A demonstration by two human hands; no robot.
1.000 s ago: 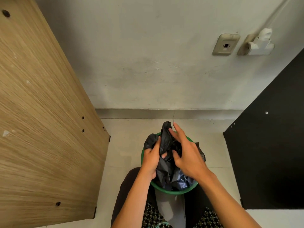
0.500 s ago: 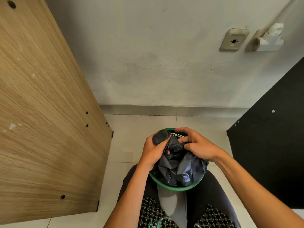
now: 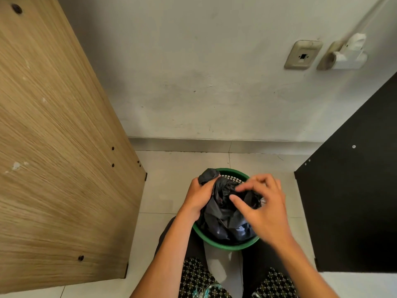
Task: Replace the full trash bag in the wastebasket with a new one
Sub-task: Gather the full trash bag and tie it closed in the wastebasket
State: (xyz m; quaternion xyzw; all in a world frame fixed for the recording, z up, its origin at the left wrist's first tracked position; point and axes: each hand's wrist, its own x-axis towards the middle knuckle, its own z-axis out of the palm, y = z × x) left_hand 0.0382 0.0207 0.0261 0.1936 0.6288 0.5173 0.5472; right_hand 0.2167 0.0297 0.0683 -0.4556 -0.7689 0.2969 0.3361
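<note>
Bag sat inside green bin, on floor between knees. Left hand was clamped on gathered neck of bag, bunch poking out above fist, likely to keep mouth closed. Right hand hovered over bag top, fingers loosely curled and apart, tips at plastic, gripping nothing firm. Looked like tying or cinching step. Bag not yet lifted out; no new bag in sight.

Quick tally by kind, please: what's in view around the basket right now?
Wastebaskets: 1, green
Trash bags: 1, black
Hands: 2, left hand, right hand
Furniture panels: 2, wooden panel, black panel
Wall fittings: 2, wall plate, plug
Total: 8
</note>
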